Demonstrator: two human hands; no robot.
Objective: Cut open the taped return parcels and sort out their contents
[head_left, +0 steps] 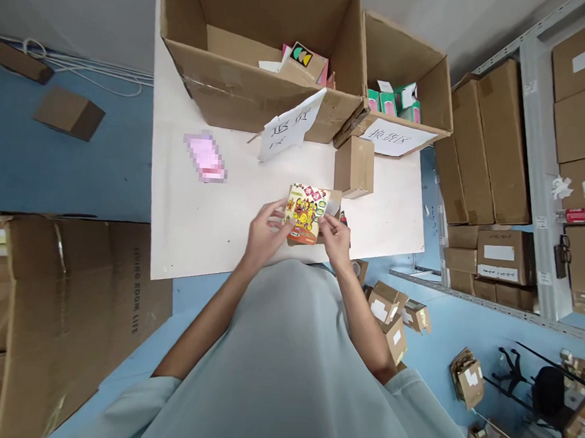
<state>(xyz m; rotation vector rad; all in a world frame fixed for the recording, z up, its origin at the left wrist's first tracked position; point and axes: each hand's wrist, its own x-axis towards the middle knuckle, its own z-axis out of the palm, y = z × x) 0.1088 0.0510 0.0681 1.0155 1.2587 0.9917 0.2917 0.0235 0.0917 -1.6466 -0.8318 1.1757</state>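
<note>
I hold a small colourful cartoon-printed box [305,213] over the near edge of the white table [196,225]. My left hand [265,234] grips its left side with fingers curled round it. My right hand [335,239] pinches its right side, where a brown cardboard flap [334,200] and a dark red bit show behind the box. A small plain brown carton [355,166] stands upright just beyond my hands.
Two large open cartons sit at the table's far edge: the left carton [221,87] holds flat boxes, the right carton [403,130] holds green-and-white boxes; both carry paper signs. A pink item [205,157] lies at left. Shelves of cartons stand at right, small boxes litter the blue floor.
</note>
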